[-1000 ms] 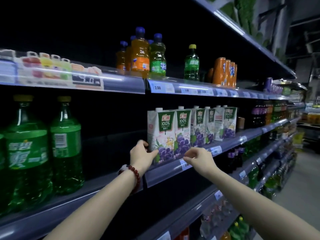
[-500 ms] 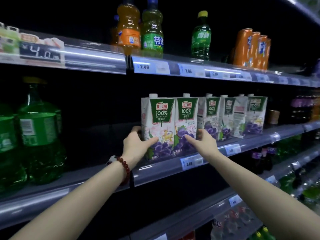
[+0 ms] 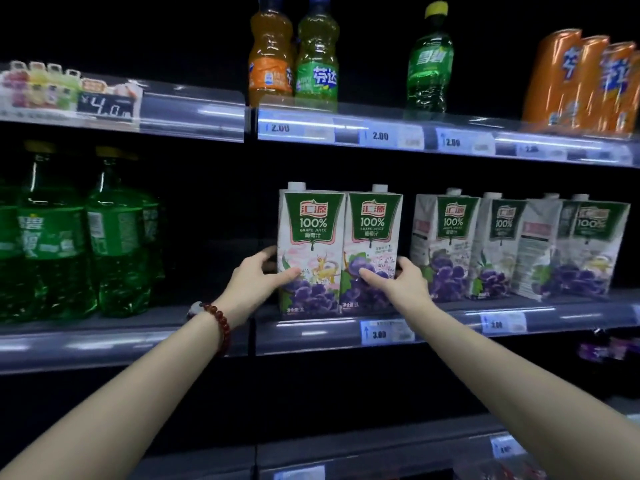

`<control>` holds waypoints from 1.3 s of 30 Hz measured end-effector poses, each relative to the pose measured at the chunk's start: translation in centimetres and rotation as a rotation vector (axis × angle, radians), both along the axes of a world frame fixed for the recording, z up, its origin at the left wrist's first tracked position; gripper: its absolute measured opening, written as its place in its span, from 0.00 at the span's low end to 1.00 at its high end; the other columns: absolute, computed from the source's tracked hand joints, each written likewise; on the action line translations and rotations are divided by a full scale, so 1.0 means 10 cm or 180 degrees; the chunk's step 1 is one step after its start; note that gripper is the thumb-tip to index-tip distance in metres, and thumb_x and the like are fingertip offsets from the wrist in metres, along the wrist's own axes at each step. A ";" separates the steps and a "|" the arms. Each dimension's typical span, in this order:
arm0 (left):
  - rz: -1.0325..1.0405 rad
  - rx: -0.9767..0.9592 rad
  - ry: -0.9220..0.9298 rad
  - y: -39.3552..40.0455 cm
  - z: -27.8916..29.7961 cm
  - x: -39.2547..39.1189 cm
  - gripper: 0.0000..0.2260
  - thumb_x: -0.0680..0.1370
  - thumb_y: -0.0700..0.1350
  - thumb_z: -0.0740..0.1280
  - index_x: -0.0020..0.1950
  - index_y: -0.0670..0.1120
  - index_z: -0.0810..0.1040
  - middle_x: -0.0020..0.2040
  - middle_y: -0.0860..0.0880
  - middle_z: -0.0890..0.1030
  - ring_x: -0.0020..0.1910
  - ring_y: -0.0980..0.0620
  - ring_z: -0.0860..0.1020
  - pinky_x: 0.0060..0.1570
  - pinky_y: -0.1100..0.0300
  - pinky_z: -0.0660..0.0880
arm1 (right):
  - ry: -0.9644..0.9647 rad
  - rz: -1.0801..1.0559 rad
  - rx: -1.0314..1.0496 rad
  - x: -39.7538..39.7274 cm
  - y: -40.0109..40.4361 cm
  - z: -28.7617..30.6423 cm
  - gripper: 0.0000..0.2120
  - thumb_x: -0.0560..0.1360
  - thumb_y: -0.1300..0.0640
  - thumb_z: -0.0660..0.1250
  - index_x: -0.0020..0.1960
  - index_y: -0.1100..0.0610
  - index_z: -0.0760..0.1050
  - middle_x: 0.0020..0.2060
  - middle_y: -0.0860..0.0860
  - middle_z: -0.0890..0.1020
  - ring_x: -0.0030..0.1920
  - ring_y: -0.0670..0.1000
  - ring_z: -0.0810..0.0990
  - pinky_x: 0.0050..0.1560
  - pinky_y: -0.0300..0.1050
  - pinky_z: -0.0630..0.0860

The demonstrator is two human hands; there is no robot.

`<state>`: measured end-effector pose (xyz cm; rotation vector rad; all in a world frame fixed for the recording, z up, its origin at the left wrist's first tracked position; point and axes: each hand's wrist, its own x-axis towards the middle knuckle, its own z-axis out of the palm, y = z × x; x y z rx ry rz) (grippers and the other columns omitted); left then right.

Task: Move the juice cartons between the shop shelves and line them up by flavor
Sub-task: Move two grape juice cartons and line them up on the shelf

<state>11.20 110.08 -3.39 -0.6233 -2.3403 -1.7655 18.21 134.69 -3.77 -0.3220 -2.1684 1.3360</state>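
Note:
Two grape juice cartons stand side by side at the front of the middle shelf [image 3: 311,332]: the left carton [image 3: 310,237] and the right carton [image 3: 372,233]. My left hand [image 3: 258,280] grips the left carton's outer side, thumb across its front. My right hand [image 3: 398,284] grips the right carton's outer side, thumb on its front. The pair is pressed between both hands. To the right, apart from them, stand three more grape cartons [image 3: 446,244], turned at angles.
Large green soda bottles [image 3: 117,237] fill the same shelf's left end, with a dark gap before the cartons. The upper shelf [image 3: 381,136] carries orange and green bottles [image 3: 317,53] and orange cans [image 3: 585,81]. A lower shelf edge [image 3: 381,445] sits below my arms.
Both hands rose from the shelf edge and closed around the two leftmost cartons. A gap now separates that pair from the other cartons. The camera has come closer.

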 end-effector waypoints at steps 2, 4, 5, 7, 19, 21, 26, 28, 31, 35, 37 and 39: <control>-0.0005 0.0012 -0.0078 -0.03 -0.01 0.04 0.29 0.70 0.52 0.75 0.69 0.49 0.71 0.53 0.53 0.83 0.54 0.51 0.81 0.61 0.49 0.75 | 0.0057 0.0031 0.0086 0.01 0.00 -0.03 0.36 0.64 0.41 0.76 0.65 0.56 0.71 0.57 0.53 0.81 0.58 0.56 0.77 0.60 0.51 0.73; 0.0031 -0.0029 -0.0091 -0.03 -0.01 0.10 0.28 0.71 0.53 0.74 0.69 0.49 0.72 0.55 0.51 0.83 0.55 0.50 0.81 0.61 0.47 0.75 | 0.0047 0.0061 0.0212 0.00 0.02 -0.05 0.36 0.65 0.41 0.76 0.66 0.58 0.70 0.58 0.55 0.80 0.59 0.56 0.77 0.59 0.51 0.72; 0.0078 -0.0057 -0.0083 -0.02 -0.02 0.14 0.27 0.72 0.53 0.73 0.69 0.49 0.72 0.55 0.51 0.83 0.55 0.51 0.81 0.61 0.47 0.76 | 0.0024 0.0063 0.0295 -0.01 0.02 -0.05 0.36 0.66 0.41 0.75 0.66 0.58 0.69 0.59 0.55 0.80 0.58 0.56 0.76 0.58 0.51 0.72; 0.0283 -0.0200 -0.0006 0.04 -0.02 0.20 0.24 0.73 0.54 0.71 0.68 0.50 0.73 0.55 0.52 0.83 0.54 0.52 0.81 0.58 0.50 0.77 | -0.0026 0.0045 0.0464 -0.02 0.02 -0.04 0.33 0.68 0.41 0.73 0.64 0.59 0.69 0.58 0.57 0.79 0.54 0.54 0.75 0.54 0.48 0.71; 0.1794 -0.1604 0.0743 0.30 0.29 0.68 0.15 0.74 0.50 0.69 0.32 0.42 0.77 0.31 0.47 0.80 0.33 0.47 0.79 0.32 0.59 0.75 | 0.0072 0.0108 0.0369 0.17 0.30 0.07 0.22 0.71 0.46 0.73 0.59 0.58 0.77 0.50 0.53 0.83 0.49 0.50 0.79 0.52 0.42 0.73; 0.1180 -0.1381 0.0661 0.45 0.27 0.76 0.16 0.74 0.49 0.69 0.31 0.41 0.77 0.31 0.46 0.81 0.34 0.48 0.80 0.36 0.56 0.79 | 0.0169 -0.0036 0.0230 0.25 0.45 0.05 0.16 0.71 0.49 0.74 0.54 0.57 0.79 0.46 0.54 0.84 0.45 0.51 0.80 0.52 0.47 0.77; -0.0077 -0.0940 0.0660 1.09 0.13 0.93 0.06 0.74 0.47 0.71 0.40 0.45 0.82 0.36 0.52 0.82 0.39 0.54 0.79 0.41 0.73 0.73 | 0.0307 -0.0552 0.0300 0.45 0.85 0.01 0.07 0.71 0.51 0.74 0.44 0.53 0.80 0.35 0.47 0.82 0.41 0.49 0.81 0.45 0.41 0.73; -0.0212 -0.0919 0.0683 1.33 0.04 0.94 0.06 0.73 0.48 0.71 0.46 0.47 0.82 0.42 0.53 0.83 0.43 0.56 0.79 0.42 0.73 0.70 | 0.0307 -0.0753 0.0283 0.53 1.04 -0.01 0.07 0.71 0.51 0.74 0.44 0.53 0.80 0.34 0.46 0.81 0.42 0.49 0.81 0.45 0.39 0.70; -0.0389 -0.0725 0.0396 1.66 -0.04 0.89 0.13 0.73 0.49 0.72 0.55 0.47 0.80 0.50 0.50 0.83 0.49 0.54 0.80 0.55 0.61 0.75 | 0.0230 -0.0863 0.0184 0.63 1.32 -0.03 0.13 0.72 0.52 0.74 0.52 0.59 0.79 0.41 0.51 0.83 0.46 0.53 0.81 0.53 0.45 0.75; -0.0376 -0.0395 0.0025 2.00 -0.02 0.76 0.24 0.73 0.51 0.72 0.67 0.47 0.73 0.56 0.51 0.78 0.54 0.54 0.77 0.56 0.57 0.76 | 0.0160 -0.0990 0.0248 0.67 1.74 0.02 0.25 0.72 0.47 0.73 0.63 0.59 0.74 0.52 0.54 0.82 0.53 0.53 0.80 0.56 0.46 0.73; -0.0405 -0.0333 -0.0072 2.15 0.01 0.71 0.28 0.74 0.52 0.71 0.71 0.46 0.68 0.56 0.54 0.77 0.52 0.56 0.76 0.52 0.64 0.72 | 0.0045 -0.0938 0.0228 0.66 1.96 0.04 0.30 0.71 0.44 0.72 0.67 0.58 0.71 0.58 0.55 0.80 0.58 0.55 0.78 0.58 0.47 0.72; -0.0315 -0.0447 -0.0045 2.31 0.03 0.67 0.34 0.74 0.53 0.70 0.75 0.44 0.61 0.62 0.51 0.76 0.55 0.54 0.75 0.52 0.66 0.68 | -0.0119 -0.0820 0.0207 0.62 2.17 0.05 0.35 0.71 0.43 0.72 0.71 0.58 0.67 0.64 0.56 0.77 0.63 0.56 0.75 0.63 0.49 0.71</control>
